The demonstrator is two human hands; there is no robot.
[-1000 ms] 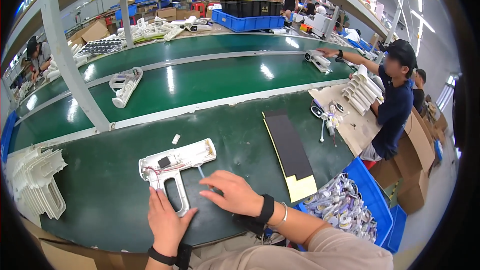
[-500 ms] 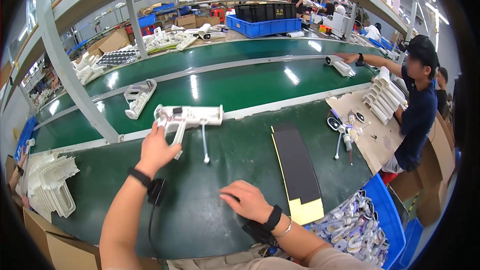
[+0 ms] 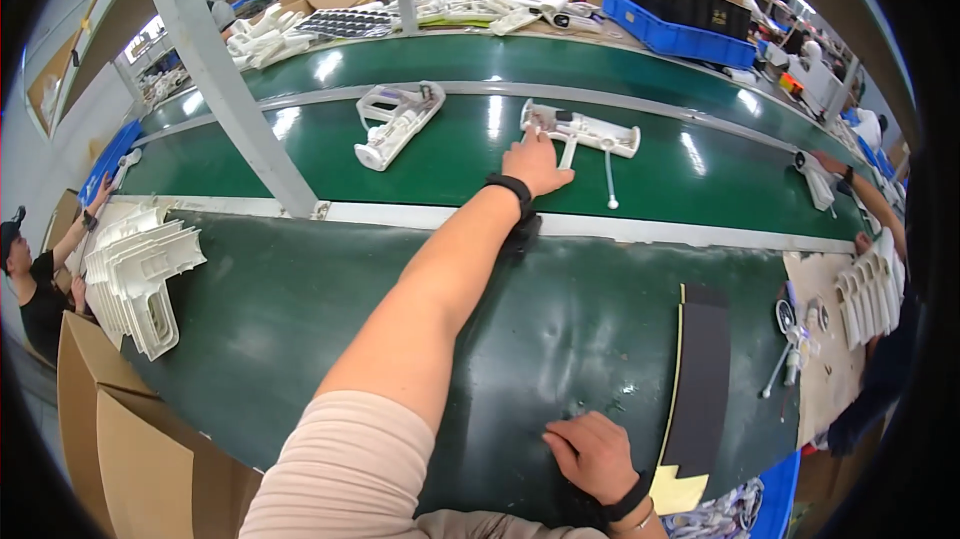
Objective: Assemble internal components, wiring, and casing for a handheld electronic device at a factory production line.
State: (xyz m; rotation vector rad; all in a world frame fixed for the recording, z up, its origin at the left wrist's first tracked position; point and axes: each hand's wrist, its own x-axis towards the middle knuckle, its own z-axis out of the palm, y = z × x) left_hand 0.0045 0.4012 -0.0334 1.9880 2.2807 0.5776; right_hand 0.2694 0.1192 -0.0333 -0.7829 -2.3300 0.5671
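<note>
My left arm stretches forward over the conveyor belt (image 3: 470, 164). My left hand (image 3: 537, 161) grips the left end of a white gun-shaped plastic housing (image 3: 600, 132), its fingers closed round the edge. Inner parts show in the housing's open side, and a thin pale tube with a white tip (image 3: 611, 184) hangs from it. Low in the picture, my right hand (image 3: 595, 454) hovers over or rests on the dark green work mat (image 3: 560, 339). Its fingers are loosely bent, the thumb stands apart, and I see nothing held.
Another white housing (image 3: 400, 126) lies farther left on the belt. Stacked white shells (image 3: 140, 274) stand at the mat's left, a black foam strip (image 3: 700, 379) at its right. A metal post (image 3: 225, 79) rises beside the belt. Co-workers stand at both sides.
My left hand has moved the gun-shaped housing forward from the mat's far edge onto the belt. The view has turned left, and my right hand sits lower in it.
</note>
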